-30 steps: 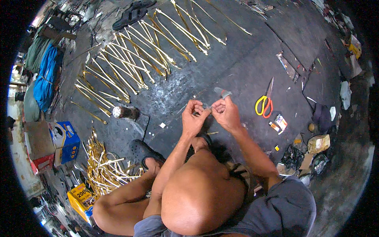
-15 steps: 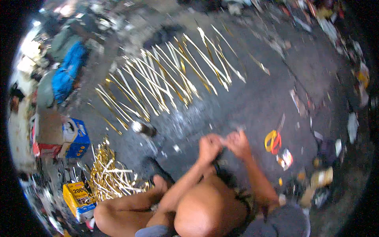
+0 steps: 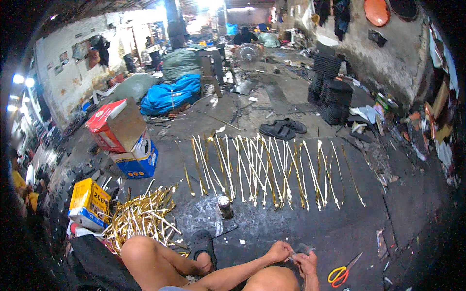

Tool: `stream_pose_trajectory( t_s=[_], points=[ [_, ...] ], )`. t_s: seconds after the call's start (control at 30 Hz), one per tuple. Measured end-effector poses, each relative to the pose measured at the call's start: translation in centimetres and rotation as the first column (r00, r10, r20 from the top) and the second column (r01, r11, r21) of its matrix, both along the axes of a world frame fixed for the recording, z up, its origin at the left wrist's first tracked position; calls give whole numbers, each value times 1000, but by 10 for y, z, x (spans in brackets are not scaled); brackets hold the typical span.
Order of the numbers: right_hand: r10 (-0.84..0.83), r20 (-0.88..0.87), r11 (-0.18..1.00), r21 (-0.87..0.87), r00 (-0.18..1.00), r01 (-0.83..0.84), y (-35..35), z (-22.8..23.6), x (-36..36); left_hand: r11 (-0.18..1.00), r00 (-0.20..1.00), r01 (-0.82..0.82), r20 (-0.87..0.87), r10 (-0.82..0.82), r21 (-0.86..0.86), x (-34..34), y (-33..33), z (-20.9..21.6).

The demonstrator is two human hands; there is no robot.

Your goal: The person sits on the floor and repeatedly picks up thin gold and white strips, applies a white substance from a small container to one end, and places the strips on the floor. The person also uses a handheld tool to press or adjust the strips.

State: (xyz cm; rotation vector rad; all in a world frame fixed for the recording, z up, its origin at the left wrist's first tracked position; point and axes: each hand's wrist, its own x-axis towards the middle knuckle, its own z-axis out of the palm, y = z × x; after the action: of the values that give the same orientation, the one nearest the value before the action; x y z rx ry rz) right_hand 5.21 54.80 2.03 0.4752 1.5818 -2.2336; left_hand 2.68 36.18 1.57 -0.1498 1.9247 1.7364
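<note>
L hand [image 3: 280, 252] & R hand [image 3: 307, 265] pinch a small translucent film [image 3: 305, 249] btwn fingertips, over the dark floor [image 3: 335, 225] nr the scissors [image 3: 347, 267]; looks v. light, soft, prob. slippery & easily torn, so best gripped by its edges w/ thumb + forefinger.

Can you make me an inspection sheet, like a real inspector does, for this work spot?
Surface: dark floor, pale smudges near the upright cylinder.
Job's things: small clear piece; row of gold and white strips; strip pile; scissors.
Clutter: yellow-and-blue box, red box, blue box, black sandals.
Hands: left hand and right hand close together, fingers bent; which grips the clear piece is too small to tell.
Cables: nothing seen for certain.
Surroundings: stained wall, blue bundle, black stacks.
</note>
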Motion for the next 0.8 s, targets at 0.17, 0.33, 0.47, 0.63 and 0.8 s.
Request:
stream_pose_trajectory(
  t_s=[0.17, 0.33, 0.47, 0.63, 0.8],
  points=[
    [-36, -71, 997, 61, 997, 40, 8, -21, -6, 993, 995, -35, -102, 23, -113, 6, 7, 22],
    [-146, -278, 921, 312, 949, 233, 11, -60, 0, 983, 934, -33, -355, -34, -182, 14, 19, 5],
    [60, -428, 779, 585, 902, 226, 2, -62, 7, 981, 937, -177, -292, 194, 85, 27, 29, 8],
    [414, -438, 435, 865, 798, 250, -31, -22, 15, 994, 944, -78, -316, 98, 76, 21, 19, 17],
    [568, -444, 232, 894, 693, 383, -26, -1, 9, 963, 815, -41, -566, -122, -266, 13, 2, 37]
  ],
)
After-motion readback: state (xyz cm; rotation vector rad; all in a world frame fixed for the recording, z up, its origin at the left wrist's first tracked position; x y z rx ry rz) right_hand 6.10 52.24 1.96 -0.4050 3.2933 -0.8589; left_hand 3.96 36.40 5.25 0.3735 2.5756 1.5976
